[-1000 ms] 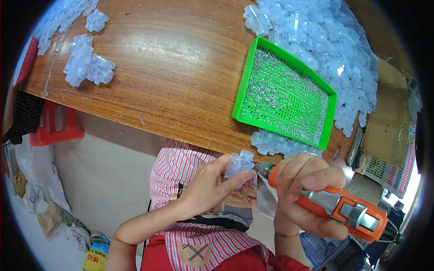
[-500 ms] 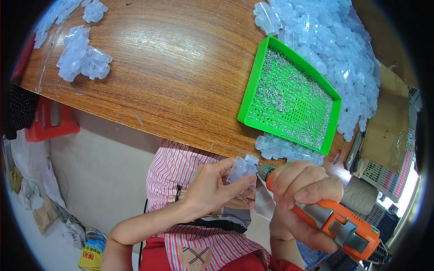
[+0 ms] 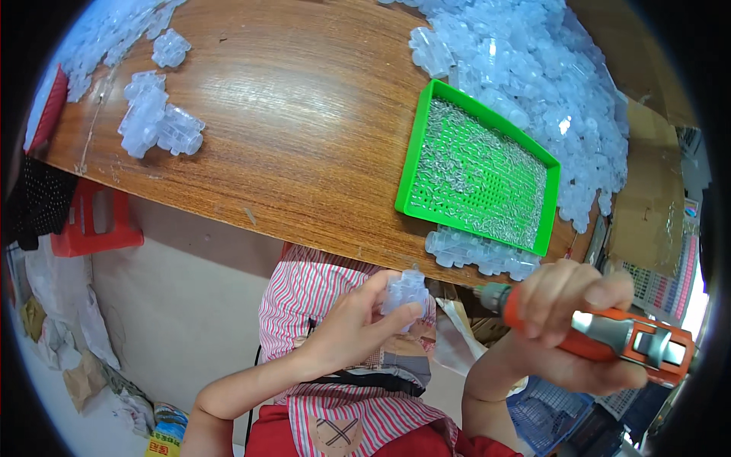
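Just now my left hand (image 3: 350, 320) pinches a clear plastic piece (image 3: 406, 292) between thumb and fingers, by the near edge of the wooden counter (image 3: 297, 145) and in front of my striped apron (image 3: 304, 293). My right hand (image 3: 560, 305) has its fingers wrapped round an orange power screwdriver (image 3: 647, 340), whose tip points left towards the piece but stands apart from it. On the right of the counter sits a green tray (image 3: 412, 164), tilted to my view, with small metal screws (image 3: 448, 148) scattered over its perforated bottom. Several clear parts (image 3: 476, 253) lie along its near side, and a big heap (image 3: 556, 114) spreads beyond it, far right. Over on the left rests a small cluster (image 3: 156, 122) of similar parts, with a single part (image 3: 170, 49) farther back.
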### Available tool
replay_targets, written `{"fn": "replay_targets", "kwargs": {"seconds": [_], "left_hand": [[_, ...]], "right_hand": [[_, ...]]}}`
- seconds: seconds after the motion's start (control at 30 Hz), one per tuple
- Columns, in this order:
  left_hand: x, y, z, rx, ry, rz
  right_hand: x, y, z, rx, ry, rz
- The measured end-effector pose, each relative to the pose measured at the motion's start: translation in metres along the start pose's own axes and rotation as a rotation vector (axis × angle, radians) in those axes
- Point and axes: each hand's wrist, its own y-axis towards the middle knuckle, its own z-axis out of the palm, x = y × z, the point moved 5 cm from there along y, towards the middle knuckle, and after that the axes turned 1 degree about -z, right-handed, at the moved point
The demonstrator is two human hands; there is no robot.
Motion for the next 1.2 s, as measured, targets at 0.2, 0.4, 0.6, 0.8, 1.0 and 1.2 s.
{"fn": "replay_targets", "kwargs": {"seconds": [0.2, 0.4, 0.6, 0.8, 1.0, 1.2], "left_hand": [[0.01, -0.005, -0.001, 0.067, -0.342, -0.273], [0.01, 0.005, 0.005, 0.033, -0.451, -0.136], [0.006, 0.015, 0.015, -0.05, -0.509, -0.036], [0.02, 0.019, 0.012, -0.069, -0.302, -0.101], [0.013, 0.018, 0.016, -0.118, -0.498, -0.028], [0.019, 0.019, 0.014, -0.174, -0.537, -0.025]], "right_hand": [[-0.003, -0.01, -0.003, -0.039, -0.001, 0.046], [-0.011, -0.017, -0.002, -0.025, -0.01, 0.011], [-0.024, -0.021, -0.001, -0.02, -0.017, 0.074], [-0.028, -0.024, 0.005, -0.011, -0.083, 0.076], [-0.037, -0.026, 0.008, 0.038, -0.046, 0.032], [-0.045, -0.031, 0.017, 0.051, -0.105, -0.054]]}}
